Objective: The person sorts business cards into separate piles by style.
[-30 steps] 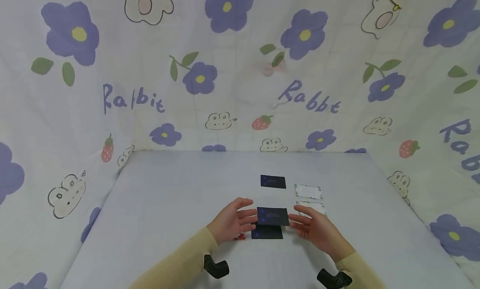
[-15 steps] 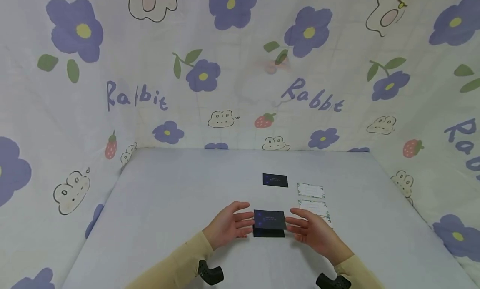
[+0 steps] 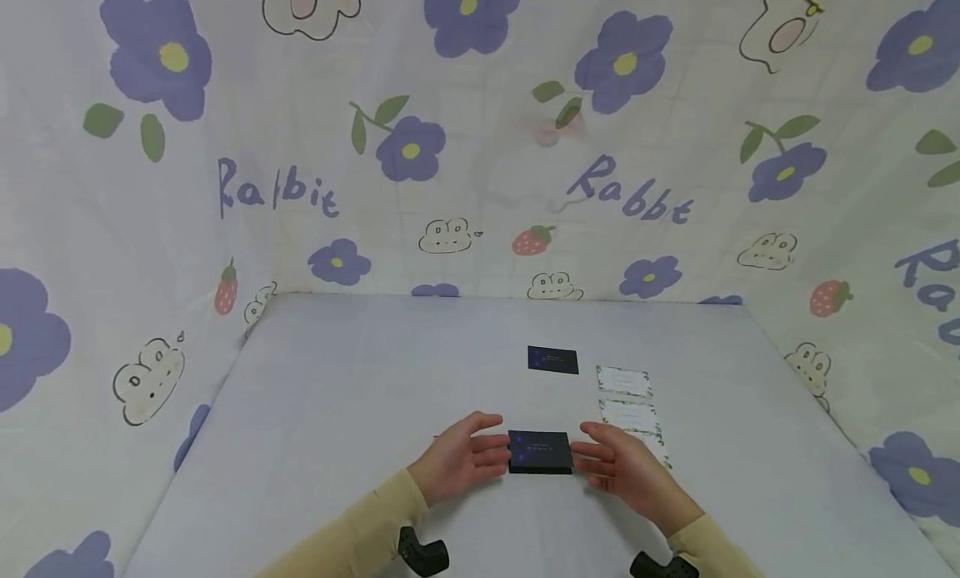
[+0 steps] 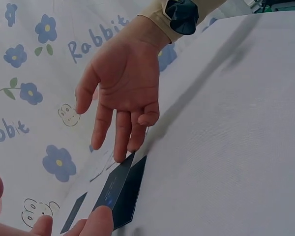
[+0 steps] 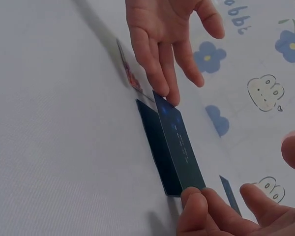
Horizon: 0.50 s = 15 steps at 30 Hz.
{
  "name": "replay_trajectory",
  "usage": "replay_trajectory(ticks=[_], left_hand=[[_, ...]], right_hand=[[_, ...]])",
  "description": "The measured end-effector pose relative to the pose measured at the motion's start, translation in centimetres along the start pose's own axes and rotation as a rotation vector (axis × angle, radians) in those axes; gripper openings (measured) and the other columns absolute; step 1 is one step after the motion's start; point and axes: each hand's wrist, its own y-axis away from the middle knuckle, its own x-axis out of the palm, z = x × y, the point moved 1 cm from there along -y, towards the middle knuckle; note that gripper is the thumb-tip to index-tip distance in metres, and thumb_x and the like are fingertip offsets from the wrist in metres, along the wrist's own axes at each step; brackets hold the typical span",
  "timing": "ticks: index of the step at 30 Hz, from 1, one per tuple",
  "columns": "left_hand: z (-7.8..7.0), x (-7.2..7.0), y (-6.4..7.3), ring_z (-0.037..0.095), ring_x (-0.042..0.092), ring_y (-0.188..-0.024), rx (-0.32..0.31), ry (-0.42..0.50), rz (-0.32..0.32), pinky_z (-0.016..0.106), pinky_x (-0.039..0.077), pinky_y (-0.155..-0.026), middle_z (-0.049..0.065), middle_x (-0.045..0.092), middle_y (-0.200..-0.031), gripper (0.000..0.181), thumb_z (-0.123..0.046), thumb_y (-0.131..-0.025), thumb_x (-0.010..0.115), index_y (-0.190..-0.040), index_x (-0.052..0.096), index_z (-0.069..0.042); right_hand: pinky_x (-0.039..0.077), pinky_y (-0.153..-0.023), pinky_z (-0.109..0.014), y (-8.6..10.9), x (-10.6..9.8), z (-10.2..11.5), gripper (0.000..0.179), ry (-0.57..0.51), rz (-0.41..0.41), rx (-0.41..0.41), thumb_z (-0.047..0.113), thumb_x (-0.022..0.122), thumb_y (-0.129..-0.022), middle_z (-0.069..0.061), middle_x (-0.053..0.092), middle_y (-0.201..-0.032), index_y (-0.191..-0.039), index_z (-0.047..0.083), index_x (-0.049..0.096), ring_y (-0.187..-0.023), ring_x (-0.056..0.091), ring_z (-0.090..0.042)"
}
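Note:
A dark card with small blue lights and fine print (image 3: 540,449) spans the gap between both hands. My left hand (image 3: 459,461) touches its left short edge with straight fingertips, thumb held apart. At the opposite edge, the extended fingers of my right hand (image 3: 630,476) press in the same way. Beneath it lies a second dark card (image 5: 156,152), largely covered in the head view. Both wrist views show the upper card (image 4: 114,188) tilted above the lower one, with a narrow gap between them.
Another dark card (image 3: 553,359) lies farther back on the white table (image 3: 360,369). White cards with leafy borders (image 3: 626,381) form a column beyond my right hand, the nearest partly hidden. A card with a red pattern (image 5: 132,77) lies by my left hand.
Both hands have brought the upper dark card toward me and down, so it now covers most of the lower card. The view has shifted slightly.

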Motion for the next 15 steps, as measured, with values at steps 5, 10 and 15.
replay_trajectory(ticks=[5,10,15], left_hand=[[0.46,0.07,-0.18,0.053,0.033,-0.147,-0.011,0.000,-0.006,0.057,0.034,-0.121,0.041,0.027,-0.158,0.066,-0.030,-0.104,0.043,-0.158,0.026,0.005],[0.69,-0.02,-0.21,0.053,0.035,-0.146,-0.028,-0.023,-0.007,0.057,0.036,-0.120,0.042,0.027,-0.158,0.068,-0.032,-0.104,0.045,-0.158,0.026,0.005],[0.89,-0.11,-0.26,0.053,0.038,-0.145,-0.037,-0.033,-0.013,0.058,0.038,-0.118,0.041,0.028,-0.158,0.068,-0.033,-0.104,0.046,-0.157,0.027,0.005]], right_hand=[[0.052,-0.080,-0.030,0.06,0.19,-0.24,0.068,0.035,0.000,-0.005,0.042,0.045,-0.107,-0.024,0.057,-0.146,-0.155,-0.004,0.028,-0.103,0.069,-0.013],[0.052,-0.078,-0.030,0.10,0.29,-0.31,0.067,0.034,0.000,0.000,0.040,0.044,-0.108,-0.021,0.061,-0.143,-0.156,-0.004,0.027,-0.101,0.069,-0.011],[0.053,-0.078,-0.029,0.13,0.45,-0.49,0.066,0.036,0.000,-0.005,0.038,0.044,-0.108,-0.023,0.059,-0.143,-0.155,-0.005,0.027,-0.101,0.069,-0.011]])
